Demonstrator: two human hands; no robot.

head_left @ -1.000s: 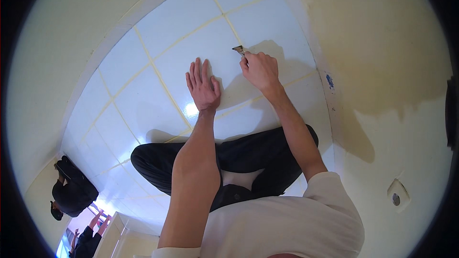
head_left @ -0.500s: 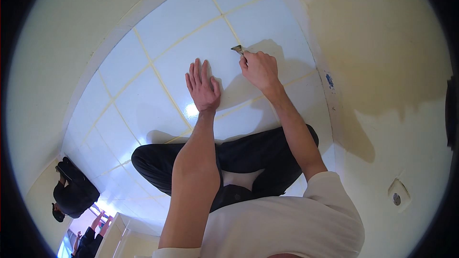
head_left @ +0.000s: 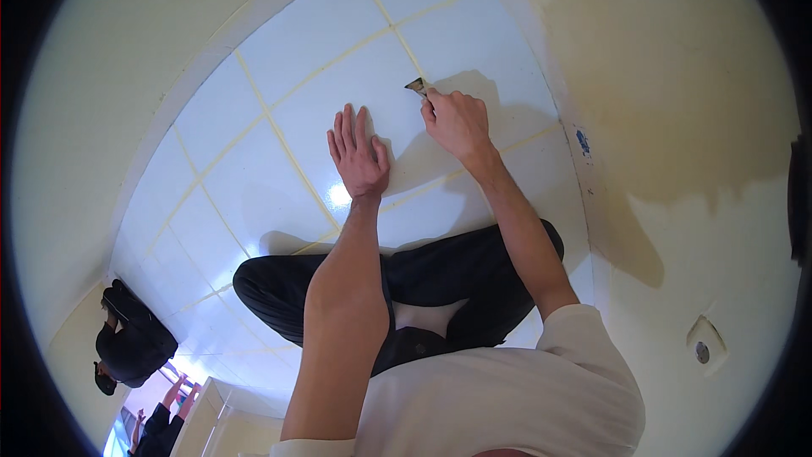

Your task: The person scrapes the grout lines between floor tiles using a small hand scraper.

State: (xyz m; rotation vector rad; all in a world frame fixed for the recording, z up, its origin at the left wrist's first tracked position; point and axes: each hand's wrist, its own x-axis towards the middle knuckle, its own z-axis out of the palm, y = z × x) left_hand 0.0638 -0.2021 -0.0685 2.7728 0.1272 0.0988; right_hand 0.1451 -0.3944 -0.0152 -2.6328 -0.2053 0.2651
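Observation:
My right hand point(head_left: 459, 124) is closed around the handle of a small scraper point(head_left: 415, 85). Its flared metal blade sticks out past my thumb, at the floor near a yellowish grout line; whether the edge touches the tile I cannot tell. Most of the handle is hidden in my fist. To the left, my left hand point(head_left: 359, 152) lies flat on the glossy white tile floor point(head_left: 330, 76), fingers stretched out and holding nothing. My crossed legs in dark trousers point(head_left: 279, 283) rest on the floor just below both hands.
A wall point(head_left: 677, 59) with a brownish stained patch rises close on my right, with a blue mark near its base. Another pale wall point(head_left: 127, 76) curves along the left. At the lower left a person in black point(head_left: 135, 338) crouches; another person point(head_left: 156, 433) is at a doorway.
The scraper and my right hand have shifted very slightly left and up. My left hand stays where it was on the tile.

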